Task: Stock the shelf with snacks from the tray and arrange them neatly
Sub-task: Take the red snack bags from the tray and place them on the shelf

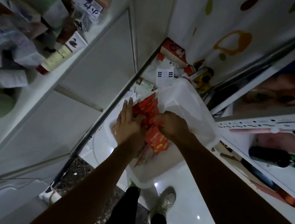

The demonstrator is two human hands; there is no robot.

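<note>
At nine o'clock the left shelving (96,64) stands crowded with blurred bottles and boxes. The left hand (127,122) lies flat with its fingers straight, pressed against the nine o'clock side of the red snack packets (147,110). The packets stand bunched in the white tray (190,106) on the floor. At the bunch's three o'clock side, the right hand (171,127) curls over the packet tops and clamps them. The risk, as I judge it, is that only a flat palm and one grip squeeze the bunch. Slick middle packets may slide out on the lift and fall toward six o'clock, where loose ones lie. The right shelving (253,123) juts close at three o'clock, and a full handful could knock it.
</note>
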